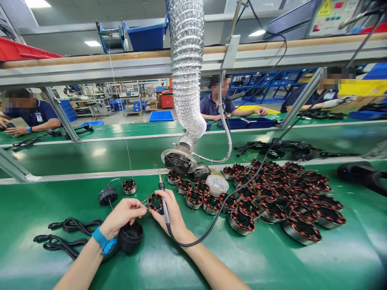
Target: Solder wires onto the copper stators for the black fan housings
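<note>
My left hand (122, 215), with a blue wristband, pinches thin wire ends beside a motor stator (155, 202) with copper-red windings. My right hand (173, 215) is closed around a soldering iron (165, 207), its tip pointing up and away from the wires. The right thumb and fingertips also reach the stator's wires and edge. Below my left hand sits a black round housing (130, 235), partly covered by the wrist. Another black round part (107, 196) with a cable stands behind the left hand, near a second stator (129, 187).
Many stators (242, 222) crowd the right side around a round translucent container (217, 184). A fume extraction duct (187, 80) hangs ahead, its fan (179, 159) low over the bench. Coiled black cables (65, 243) lie left. Across the bench several people work.
</note>
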`<state>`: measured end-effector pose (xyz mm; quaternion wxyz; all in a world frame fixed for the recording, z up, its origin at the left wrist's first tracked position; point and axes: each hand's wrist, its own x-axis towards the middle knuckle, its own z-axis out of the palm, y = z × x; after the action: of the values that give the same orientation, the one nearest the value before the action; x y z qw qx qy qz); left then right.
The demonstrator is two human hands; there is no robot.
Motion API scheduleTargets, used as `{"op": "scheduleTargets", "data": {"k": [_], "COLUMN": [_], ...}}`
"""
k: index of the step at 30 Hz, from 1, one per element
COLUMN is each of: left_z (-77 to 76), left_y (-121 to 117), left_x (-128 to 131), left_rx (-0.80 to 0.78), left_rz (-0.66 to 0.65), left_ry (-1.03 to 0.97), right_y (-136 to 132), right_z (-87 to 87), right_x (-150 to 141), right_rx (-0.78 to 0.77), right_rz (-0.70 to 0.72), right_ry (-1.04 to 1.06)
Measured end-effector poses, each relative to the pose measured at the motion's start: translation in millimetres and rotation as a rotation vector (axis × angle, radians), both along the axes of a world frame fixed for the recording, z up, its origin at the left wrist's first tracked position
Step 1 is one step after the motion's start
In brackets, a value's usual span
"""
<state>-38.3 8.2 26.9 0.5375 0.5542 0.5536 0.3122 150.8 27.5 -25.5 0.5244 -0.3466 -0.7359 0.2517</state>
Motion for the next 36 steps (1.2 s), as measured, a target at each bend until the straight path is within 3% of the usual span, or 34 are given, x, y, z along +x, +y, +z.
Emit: {"op": "scheduleTargets", "data": {"k": [9, 19, 24, 36], "left_z": [-1.5, -10.4, -13.3, -3.3], "left_y": [0, 0, 5, 4], "left_x": [-2, 0, -1, -6], "left_rx": [-0.060, -0.162, -0.182, -0.196], "left_rz": [-0.018, -0.055, -0.067, -0.132], "left_ry": [-0.065, -0.335, -0.265, -0.138], "right_y": [0, 3, 8, 8], "right_z": [-0.6, -6.3, -10.0, -10.9], "right_x": [-2, -8, -4, -2], "right_rx": [-0.040, -0.100, -0.096, -0.104], "right_rz": [0.015, 0.053, 0.059, 0.047], "right_ry": [0.060, 0.099, 0.067, 0.019]}}
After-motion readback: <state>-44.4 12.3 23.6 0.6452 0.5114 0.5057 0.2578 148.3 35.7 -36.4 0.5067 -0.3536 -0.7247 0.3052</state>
